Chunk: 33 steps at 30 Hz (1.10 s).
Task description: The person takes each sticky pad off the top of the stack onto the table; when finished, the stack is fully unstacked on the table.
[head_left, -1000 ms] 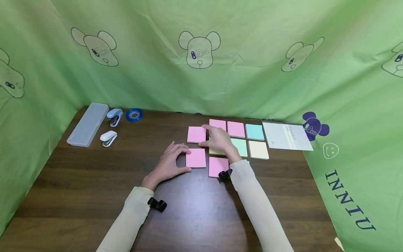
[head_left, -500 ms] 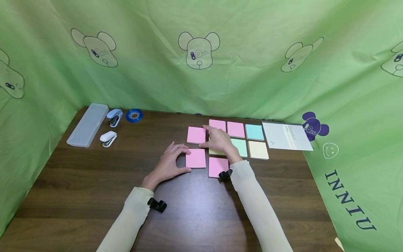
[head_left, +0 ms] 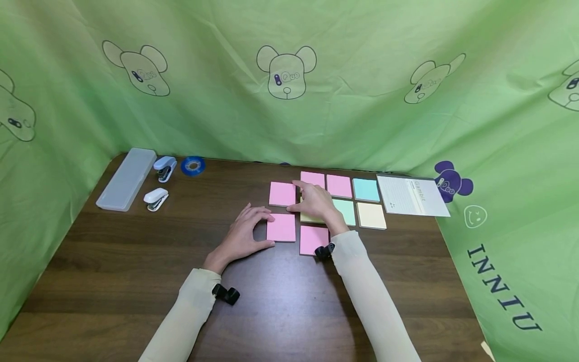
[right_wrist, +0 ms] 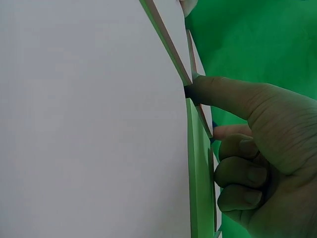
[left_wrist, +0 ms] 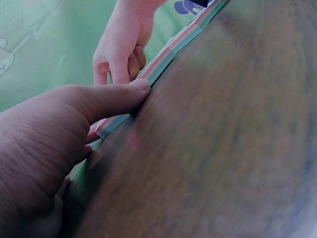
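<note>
In the head view, my left hand [head_left: 244, 232] pinches the left end of the front-left pink sticky note pad [head_left: 282, 228], thumb at its near edge, index finger at its far edge. Behind it, my right hand [head_left: 316, 201] holds the far-left pink sticky note pad [head_left: 281, 194] between thumb and index finger at its right corners. The right wrist view shows that hand's other fingers [right_wrist: 240, 171] curled. Under the right hand, a yellow-green pad [head_left: 310, 218] is mostly hidden. Another pink pad [head_left: 311, 240] lies by the right wrist. The left wrist view shows striped pad edges [left_wrist: 161, 65].
Farther right lie two pink pads, one [head_left: 339, 186] fully visible, plus blue [head_left: 366, 190], mint [head_left: 346, 211] and cream [head_left: 371, 215] pads and a lined notepad [head_left: 413, 195]. At left are a clear case [head_left: 126, 179], blue stapler [head_left: 165, 168], white stapler [head_left: 156, 198] and blue tape roll [head_left: 193, 165].
</note>
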Each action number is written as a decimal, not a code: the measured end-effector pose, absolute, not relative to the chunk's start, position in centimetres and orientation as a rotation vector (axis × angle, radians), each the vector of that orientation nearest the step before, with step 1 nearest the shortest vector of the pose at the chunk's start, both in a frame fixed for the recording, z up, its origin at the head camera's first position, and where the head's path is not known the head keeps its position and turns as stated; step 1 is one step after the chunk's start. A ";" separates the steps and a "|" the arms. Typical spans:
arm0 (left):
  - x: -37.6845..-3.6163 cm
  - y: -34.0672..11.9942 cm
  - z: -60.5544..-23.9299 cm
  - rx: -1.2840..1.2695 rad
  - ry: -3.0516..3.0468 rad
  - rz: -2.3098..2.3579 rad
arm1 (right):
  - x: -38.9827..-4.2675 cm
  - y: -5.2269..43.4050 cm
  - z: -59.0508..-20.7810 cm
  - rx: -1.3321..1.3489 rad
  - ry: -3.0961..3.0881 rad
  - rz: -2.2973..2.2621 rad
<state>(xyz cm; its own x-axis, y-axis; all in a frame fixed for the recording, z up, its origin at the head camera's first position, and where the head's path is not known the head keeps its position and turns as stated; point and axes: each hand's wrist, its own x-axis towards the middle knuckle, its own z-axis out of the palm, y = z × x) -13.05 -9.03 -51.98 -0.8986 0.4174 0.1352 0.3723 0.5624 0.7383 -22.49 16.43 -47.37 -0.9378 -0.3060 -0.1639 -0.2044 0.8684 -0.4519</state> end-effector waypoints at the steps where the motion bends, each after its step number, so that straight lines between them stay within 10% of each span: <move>1: -13.1 -9.0 -52.0 0.695 2.729 1.267 | -22.5 16.4 -47.4 -0.388 2.810 -0.643; 33: -13.4 -9.0 -52.0 0.722 2.699 1.446 | -18.2 20.2 -45.8 -0.504 2.906 -1.060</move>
<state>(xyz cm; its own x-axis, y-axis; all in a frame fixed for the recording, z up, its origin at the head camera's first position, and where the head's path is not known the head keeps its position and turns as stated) -13.38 -8.95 -51.95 -0.8946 0.3918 0.2151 0.3961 0.4721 0.7875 -18.20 20.19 -45.82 -0.9482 -0.3008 0.1021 -0.2958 0.7194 -0.6284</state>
